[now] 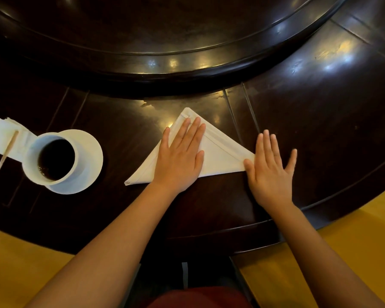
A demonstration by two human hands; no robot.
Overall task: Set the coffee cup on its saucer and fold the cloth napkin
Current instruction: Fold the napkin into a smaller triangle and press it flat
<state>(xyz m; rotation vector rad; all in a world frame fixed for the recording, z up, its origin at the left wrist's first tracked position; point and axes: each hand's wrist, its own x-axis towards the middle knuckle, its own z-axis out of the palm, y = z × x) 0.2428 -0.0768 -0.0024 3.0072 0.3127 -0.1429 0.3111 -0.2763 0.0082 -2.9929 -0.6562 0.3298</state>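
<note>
A dark, glossy wooden counter (320, 107) with a curved near edge fills most of the view, and a raised round platform (165, 30) of the same dark wood sits at its far side. The white cloth napkin (218, 152) lies near the middle of the counter, folded into a triangle with 1 point toward the far side. The left hand (180, 156) lies flat and open on the left half of the napkin, fingers together and stretched out, pressing down without gripping. The right hand (271, 167) is also flat and open, fingers spread; it rests on the counter at the right corner of the napkin, with the thumb touching the cloth edge. Well apart to the left, the white coffee cup (51, 161), full of dark coffee, stands on its white saucer (89, 156). Just beside the cup, at the far left, a wooden stirrer (3, 156) lies over a white paper napkin (2, 134).
</note>
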